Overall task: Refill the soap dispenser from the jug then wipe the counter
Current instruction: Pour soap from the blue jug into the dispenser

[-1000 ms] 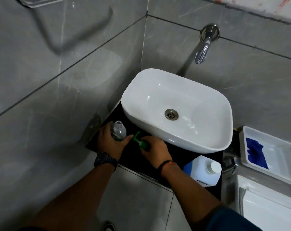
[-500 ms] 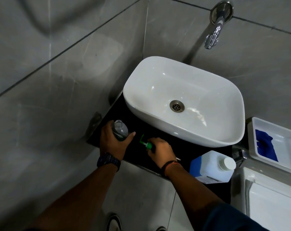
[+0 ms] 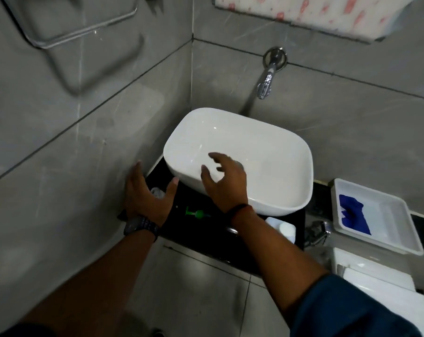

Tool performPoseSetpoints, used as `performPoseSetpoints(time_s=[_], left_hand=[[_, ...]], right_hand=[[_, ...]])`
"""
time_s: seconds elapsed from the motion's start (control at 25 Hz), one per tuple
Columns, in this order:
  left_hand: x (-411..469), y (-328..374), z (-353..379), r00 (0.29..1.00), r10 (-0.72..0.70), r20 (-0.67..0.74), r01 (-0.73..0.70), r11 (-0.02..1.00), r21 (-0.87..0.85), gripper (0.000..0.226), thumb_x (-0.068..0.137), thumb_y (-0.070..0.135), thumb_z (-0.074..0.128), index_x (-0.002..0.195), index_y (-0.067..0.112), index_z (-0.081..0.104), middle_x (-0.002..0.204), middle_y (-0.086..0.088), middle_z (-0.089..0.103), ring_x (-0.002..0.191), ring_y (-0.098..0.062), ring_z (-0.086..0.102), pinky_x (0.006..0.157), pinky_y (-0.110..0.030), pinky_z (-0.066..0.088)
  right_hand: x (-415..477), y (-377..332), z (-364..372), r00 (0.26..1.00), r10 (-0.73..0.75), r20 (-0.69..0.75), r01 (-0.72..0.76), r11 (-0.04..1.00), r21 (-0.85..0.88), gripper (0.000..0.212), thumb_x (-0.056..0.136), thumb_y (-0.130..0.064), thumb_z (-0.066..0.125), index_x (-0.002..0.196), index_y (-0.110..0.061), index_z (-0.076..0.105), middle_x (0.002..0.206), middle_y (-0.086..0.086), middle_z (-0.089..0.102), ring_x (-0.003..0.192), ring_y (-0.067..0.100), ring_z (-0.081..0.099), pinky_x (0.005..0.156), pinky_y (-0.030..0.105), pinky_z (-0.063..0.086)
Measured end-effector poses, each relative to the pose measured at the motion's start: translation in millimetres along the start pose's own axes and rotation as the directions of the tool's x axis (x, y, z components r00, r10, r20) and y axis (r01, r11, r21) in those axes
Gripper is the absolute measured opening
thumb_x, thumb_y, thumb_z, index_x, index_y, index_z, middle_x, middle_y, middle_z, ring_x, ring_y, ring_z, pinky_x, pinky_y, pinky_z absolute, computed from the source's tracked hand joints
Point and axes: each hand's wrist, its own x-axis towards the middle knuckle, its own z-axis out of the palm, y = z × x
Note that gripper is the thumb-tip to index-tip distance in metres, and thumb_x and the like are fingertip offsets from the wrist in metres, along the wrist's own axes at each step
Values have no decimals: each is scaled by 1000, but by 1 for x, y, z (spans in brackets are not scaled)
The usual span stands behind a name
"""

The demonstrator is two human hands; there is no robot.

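Both hands are open and hold nothing. One hand, the left hand (image 3: pixel 146 198), sits at the lower left of the sink (image 3: pixel 274 190), with its fingers spread wide. Its palm is over the clear bottle (image 3: pixel 156 192), just above it, but the fingers are not closed around it. I cannot tell if the palm touches the bottle top. The right hand (image 3: pixel 224 181) is in the middle of the frame, raised in front of the sink, fingers loose and bent, touching nothing.

The green pump (image 3: pixel 195 213) lies flat on the black counter (image 3: pixel 172 229), between the two wrists. So the bottle is open, and that part looks done.

The jug (image 3: pixel 282 227) stands on the counter at the lower right of the sink, half hidden by the right arm. Its white cap is on. No soap is pouring yet.

Left to do, I think: open the jug, pour, put the pump back, then wipe. The blue cloth (image 3: pixel 352 214) waits in the white tray (image 3: pixel 388 215) at the right edge.
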Motion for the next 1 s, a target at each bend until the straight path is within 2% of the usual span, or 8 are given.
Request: performPoseSetpoints(time_s=[0.16, 0.28, 0.44, 0.6, 0.72, 0.84, 0.92, 1.0], left_hand=[[1, 60, 14, 980, 191, 58, -189, 981, -41, 84, 70, 69, 55, 129, 12, 44, 127, -12, 51, 118, -28, 47, 95, -39, 41], [-21, 95, 41, 953, 282, 108, -270, 956, -118, 70, 69, 64, 62, 118, 14, 57, 115, -7, 60, 106, -24, 56, 90, -36, 46], [-60, 124, 76, 933, 289, 213, -254, 951, -174, 66, 63, 67, 64, 103, 15, 65, 95, -2, 66, 87, -21, 60, 78, -38, 50], [-89, 124, 92, 782, 453, 429, -403, 891, -208, 66, 61, 69, 66, 108, 23, 63, 98, 5, 66, 91, -14, 56, 77, -32, 49], [-104, 121, 98, 663, 535, 524, -507, 835, -212, 65, 61, 59, 71, 112, 20, 64, 107, 3, 66, 101, -17, 57, 86, -39, 47], [-114, 122, 102, 611, 597, 520, -536, 795, -284, 57, 65, 40, 71, 116, 15, 63, 113, -2, 66, 108, -20, 58, 91, -45, 45], [-121, 125, 105, 608, 609, 510, -501, 792, -348, 56, 68, 27, 69, 122, 11, 59, 113, -3, 67, 110, -22, 58, 94, -46, 44], [-126, 130, 108, 611, 601, 514, -479, 799, -364, 55, 71, 22, 67, 124, 9, 56, 110, -4, 68, 108, -22, 60, 95, -48, 43]], right_hand=[[24, 10, -74, 970, 168, -175, -148, 982, 118, 25, 82, -14, 70, 107, -8, 67, 104, 6, 69, 92, 18, 64, 77, 23, 51], [7, 44, -125, 941, 248, -230, -231, 968, 101, 24, 82, -16, 70, 106, -11, 66, 104, 2, 69, 93, 15, 64, 77, 26, 52], [-44, 93, -174, 928, 359, -95, -359, 933, 28, 30, 80, -29, 75, 106, -16, 65, 101, -1, 68, 93, 15, 64, 76, 28, 52], [-95, 117, -191, 903, 423, 68, -421, 906, -44, 60, 65, -68, 69, 107, -26, 61, 99, -8, 66, 91, 7, 61, 78, 19, 47], [-121, 130, -183, 816, 532, 226, -519, 847, -119, 85, 44, -63, 82, 118, -31, 55, 109, -9, 62, 100, 6, 57, 80, 16, 42], [-131, 137, -166, 796, 532, 288, -511, 846, -150, 95, 38, -54, 87, 123, -37, 46, 110, -17, 59, 101, 5, 56, 74, 2, 38], [-132, 140, -156, 807, 515, 288, -500, 856, -130, 103, 43, -47, 89, 132, -36, 38, 114, -19, 56, 104, 4, 55, 81, 9, 41], [-130, 143, -147, 817, 503, 283, -491, 863, -119, 103, 51, -40, 91, 137, -28, 36, 120, -13, 57, 108, 7, 55, 88, 17, 43]])
